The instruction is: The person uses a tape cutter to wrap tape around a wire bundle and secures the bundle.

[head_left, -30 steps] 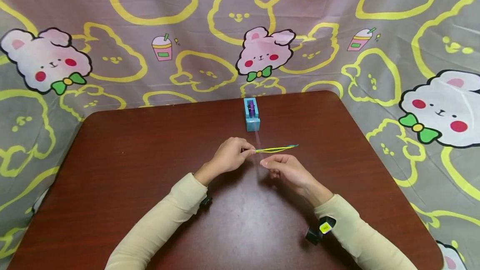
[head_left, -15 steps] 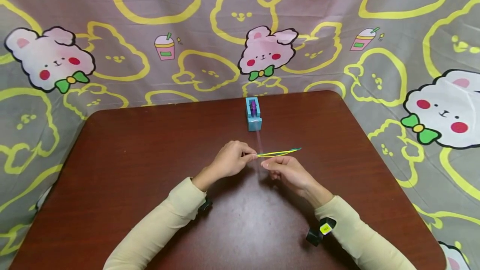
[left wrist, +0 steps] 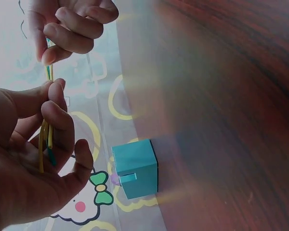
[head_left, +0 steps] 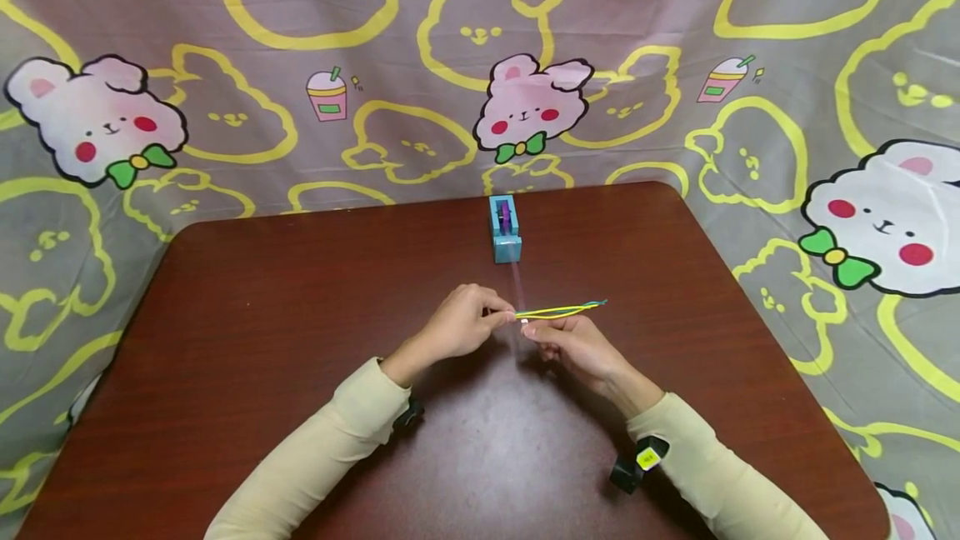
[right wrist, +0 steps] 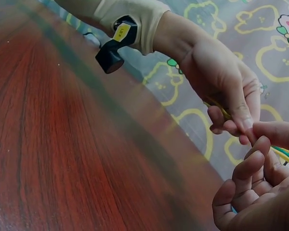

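Brought yellow-green strands [head_left: 558, 308] nearer right hand [head_left: 583, 348], pinched in left hand [head_left: 459, 320]. Unable to make out right grip's contents. Apparently aligning; next, calls for steady hold.

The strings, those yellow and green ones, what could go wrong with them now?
The strings might slip if the left hand loosens its pinch. Their ends toward the person's right stick out loose, so they could tangle. The right hand is right beside them, so it might knock them out of line.
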Available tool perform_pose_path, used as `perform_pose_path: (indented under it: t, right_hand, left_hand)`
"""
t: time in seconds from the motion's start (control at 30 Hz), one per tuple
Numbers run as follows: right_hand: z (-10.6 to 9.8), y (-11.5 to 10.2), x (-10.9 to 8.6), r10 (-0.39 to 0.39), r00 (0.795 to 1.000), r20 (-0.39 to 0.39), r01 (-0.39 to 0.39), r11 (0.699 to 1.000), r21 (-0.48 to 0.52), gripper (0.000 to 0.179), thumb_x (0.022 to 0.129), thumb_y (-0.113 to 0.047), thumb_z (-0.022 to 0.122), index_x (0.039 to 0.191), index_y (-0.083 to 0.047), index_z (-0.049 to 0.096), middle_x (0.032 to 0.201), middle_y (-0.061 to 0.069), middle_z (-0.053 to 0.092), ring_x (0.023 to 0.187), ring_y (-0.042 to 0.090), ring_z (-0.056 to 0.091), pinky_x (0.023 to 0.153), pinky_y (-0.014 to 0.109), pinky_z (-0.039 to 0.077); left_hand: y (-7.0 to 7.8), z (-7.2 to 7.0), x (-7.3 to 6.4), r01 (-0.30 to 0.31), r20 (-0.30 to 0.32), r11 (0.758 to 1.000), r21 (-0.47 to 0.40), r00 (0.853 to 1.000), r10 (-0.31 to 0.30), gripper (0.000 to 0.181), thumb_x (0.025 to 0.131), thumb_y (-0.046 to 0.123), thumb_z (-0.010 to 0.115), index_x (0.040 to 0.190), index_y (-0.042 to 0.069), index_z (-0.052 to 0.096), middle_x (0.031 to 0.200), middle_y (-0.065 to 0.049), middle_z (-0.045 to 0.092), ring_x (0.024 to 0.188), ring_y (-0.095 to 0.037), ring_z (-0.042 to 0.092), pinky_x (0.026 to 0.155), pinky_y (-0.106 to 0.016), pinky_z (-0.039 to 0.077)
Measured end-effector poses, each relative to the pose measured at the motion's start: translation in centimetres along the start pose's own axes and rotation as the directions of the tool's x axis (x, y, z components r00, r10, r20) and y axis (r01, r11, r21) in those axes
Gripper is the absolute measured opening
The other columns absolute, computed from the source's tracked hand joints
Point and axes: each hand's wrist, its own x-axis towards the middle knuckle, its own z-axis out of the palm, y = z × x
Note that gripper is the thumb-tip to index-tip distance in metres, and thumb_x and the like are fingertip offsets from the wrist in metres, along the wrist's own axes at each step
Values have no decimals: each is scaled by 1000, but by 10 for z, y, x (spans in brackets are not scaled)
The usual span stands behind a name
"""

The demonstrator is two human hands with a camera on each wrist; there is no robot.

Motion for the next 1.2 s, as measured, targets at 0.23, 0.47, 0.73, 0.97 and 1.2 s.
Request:
perform_pose_path:
  t: [0.23,0.47,0.73,0.97,1.2]
  right_hand:
    - [1,0,2,-25,1000,1,25,1000,-12,18,95,-5,65,85,-15,76,69,-3,54,62,11,45,61,25,37]
    - [2,0,4,-34,999,-14,34,999,-34,17,95,-6,66,84,-16,76,66,-3,53,61,11,46,60,25,36]
    - [1,2,7,-56,998,-22,55,997,-54,14,94,-6,67,87,-15,75,67,-3,54,61,11,46,59,25,37]
    - [2,3,12,-93,995,-30,90,993,-77,15,94,-5,68,85,-16,73,64,-2,50,59,12,45,57,26,35]
    - [1,4,17,-94,993,-74,86,991,-99,7,94,-7,69,90,-11,74,64,-3,51,60,13,47,57,25,37]
  left_hand:
    - [2,-3,0,-2,-2,1000,9,1000,2,9,92,12,75,96,8,82,77,5,67,63,-7,48,59,-24,41]
    - [1,-4,0,-6,-3,1000,15,1000,6,9,92,13,75,96,8,82,78,6,68,63,-7,48,59,-24,42]
    - [0,-4,0,-9,-3,1000,19,1000,9,9,92,13,75,95,8,82,77,6,67,63,-6,48,60,-25,42]
    - [1,-6,-1,-34,-1,999,34,999,34,8,92,13,75,94,9,82,78,5,67,64,-6,49,61,-25,43]
    - [0,-6,-1,-44,4,998,45,999,44,8,92,13,75,95,9,82,76,6,66,63,-6,48,60,-25,42]
